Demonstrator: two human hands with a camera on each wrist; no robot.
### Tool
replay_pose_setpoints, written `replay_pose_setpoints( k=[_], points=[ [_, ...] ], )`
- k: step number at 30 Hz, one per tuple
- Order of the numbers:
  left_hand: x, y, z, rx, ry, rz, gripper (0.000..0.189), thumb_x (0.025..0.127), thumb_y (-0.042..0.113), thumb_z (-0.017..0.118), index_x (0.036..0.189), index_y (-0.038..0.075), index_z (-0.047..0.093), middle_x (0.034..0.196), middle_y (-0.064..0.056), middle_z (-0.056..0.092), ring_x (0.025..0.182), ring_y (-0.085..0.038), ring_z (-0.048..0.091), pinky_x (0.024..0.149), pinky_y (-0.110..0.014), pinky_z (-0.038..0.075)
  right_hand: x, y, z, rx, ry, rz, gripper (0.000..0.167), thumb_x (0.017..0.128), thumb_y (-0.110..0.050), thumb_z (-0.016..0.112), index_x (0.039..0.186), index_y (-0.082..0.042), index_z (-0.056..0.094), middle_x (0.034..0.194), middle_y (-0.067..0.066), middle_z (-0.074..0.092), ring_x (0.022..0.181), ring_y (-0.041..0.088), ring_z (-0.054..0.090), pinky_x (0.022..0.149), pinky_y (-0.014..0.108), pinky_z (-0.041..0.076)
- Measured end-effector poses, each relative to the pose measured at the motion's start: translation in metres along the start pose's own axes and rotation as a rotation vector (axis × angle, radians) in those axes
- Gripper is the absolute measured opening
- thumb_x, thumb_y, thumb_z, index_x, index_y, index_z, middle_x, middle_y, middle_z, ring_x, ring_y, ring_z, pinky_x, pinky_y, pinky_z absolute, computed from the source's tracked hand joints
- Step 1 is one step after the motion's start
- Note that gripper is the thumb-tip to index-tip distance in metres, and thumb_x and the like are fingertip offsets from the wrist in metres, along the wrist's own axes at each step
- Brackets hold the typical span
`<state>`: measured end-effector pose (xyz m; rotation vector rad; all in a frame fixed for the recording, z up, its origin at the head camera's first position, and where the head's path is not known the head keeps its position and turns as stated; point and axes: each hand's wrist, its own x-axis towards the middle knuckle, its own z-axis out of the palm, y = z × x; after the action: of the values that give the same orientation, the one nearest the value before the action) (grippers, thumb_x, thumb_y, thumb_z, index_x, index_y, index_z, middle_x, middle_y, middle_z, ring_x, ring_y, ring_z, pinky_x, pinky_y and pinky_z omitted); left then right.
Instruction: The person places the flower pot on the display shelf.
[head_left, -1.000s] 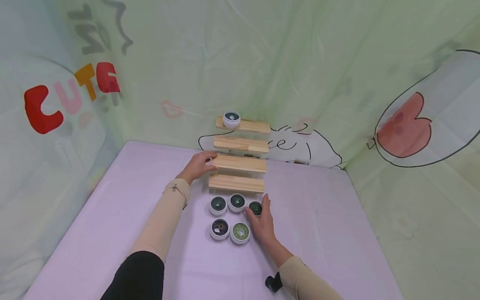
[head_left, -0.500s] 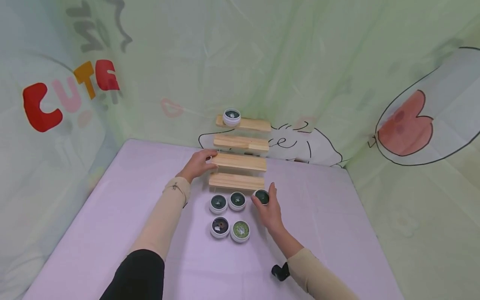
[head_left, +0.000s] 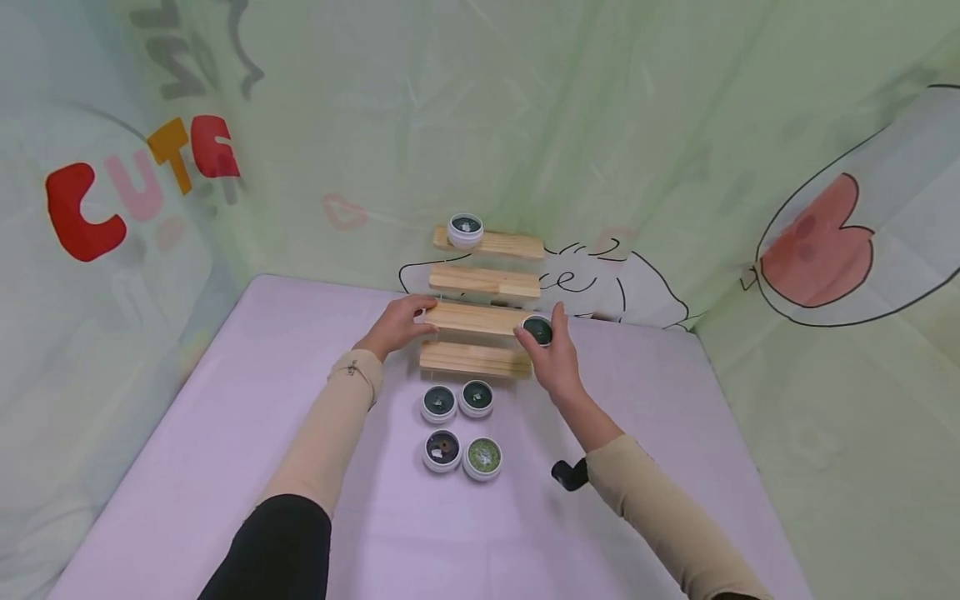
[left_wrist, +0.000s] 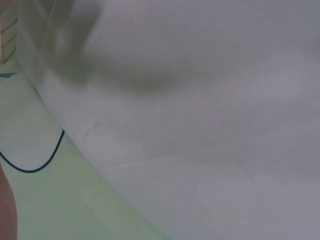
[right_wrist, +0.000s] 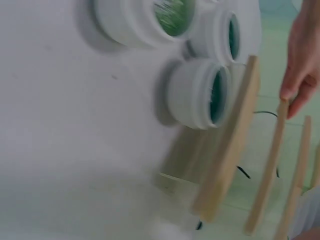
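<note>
Okay, your right hand (head_left: pixel 556 360) pinches a jar (head_left: pixel 537 330) by the right end of the second-lowest plank (head_left: pixel 480 317), your left hand (head_left: pixel 397 327) gripping the other end — looks like the carry; next move probably wants it level.

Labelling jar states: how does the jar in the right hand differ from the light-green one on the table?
The held jar looks dark inside; the light-green jar shows speckled green. The right hand grips the held jar; the light-green jar stands untouched on the table. Both are round and white-rimmed.
</note>
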<state>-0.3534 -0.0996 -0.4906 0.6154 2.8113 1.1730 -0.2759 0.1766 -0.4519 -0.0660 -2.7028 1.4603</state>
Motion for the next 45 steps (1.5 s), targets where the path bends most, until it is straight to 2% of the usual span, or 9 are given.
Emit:
replay_pose_setpoints(
  k=[8,12,24,37,45],
  points=[
    [0.0,0.001,-0.001,0.002,-0.006,-0.005,0.057,0.087,0.012,0.075,0.136,-0.005,0.053,0.143,-0.02,0.049,0.128,-0.032,0.051,0.107,-0.036,0.047,0.036,-0.036,-0.008,0.039,0.014,-0.056,0.094,0.096,-0.045,0.06,0.157,-0.008,-0.001,0.163,0.011,0.0,0.149,0.022,0.004,0.123,0.036,0.011],
    [0.0,0.0,0.0,-0.001,-0.005,0.004,0.056,0.087,0.011,0.075,0.136,-0.006,0.053,0.142,-0.021,0.05,0.128,-0.033,0.05,0.107,-0.035,0.047,0.053,-0.051,-0.008,0.045,0.004,-0.066,0.093,0.096,-0.046,0.058,0.157,-0.007,-0.001,0.164,0.011,0.0,0.149,0.022,0.001,0.124,0.038,0.009],
    [-0.001,-0.001,-0.004,0.011,0.003,0.028,0.055,0.087,0.011,0.075,0.134,-0.007,0.054,0.14,-0.022,0.051,0.126,-0.035,0.052,0.105,-0.038,0.048,0.103,-0.083,0.001,0.035,0.024,0.0,0.092,0.097,-0.05,0.054,0.157,-0.008,0.0,0.164,0.012,0.0,0.149,0.024,0.001,0.124,0.036,0.008],
    [-0.002,0.001,-0.001,0.029,0.002,0.024,0.055,0.087,0.013,0.075,0.134,-0.006,0.054,0.14,-0.02,0.052,0.126,-0.032,0.052,0.105,-0.036,0.048,0.124,-0.091,0.004,-0.09,-0.059,-0.017,0.088,0.101,-0.045,0.047,0.155,-0.001,-0.006,0.162,0.02,-0.006,0.148,0.031,-0.005,0.124,0.039,0.004],
    [0.0,0.007,-0.003,0.062,-0.013,0.016,0.054,0.087,0.014,0.075,0.134,-0.004,0.055,0.139,-0.019,0.053,0.125,-0.031,0.053,0.105,-0.035,0.048,0.133,-0.089,0.005,-0.103,-0.032,-0.037,0.086,0.101,-0.043,0.048,0.155,0.0,-0.003,0.161,0.022,-0.004,0.149,0.032,-0.001,0.124,0.041,0.01]
  ],
)
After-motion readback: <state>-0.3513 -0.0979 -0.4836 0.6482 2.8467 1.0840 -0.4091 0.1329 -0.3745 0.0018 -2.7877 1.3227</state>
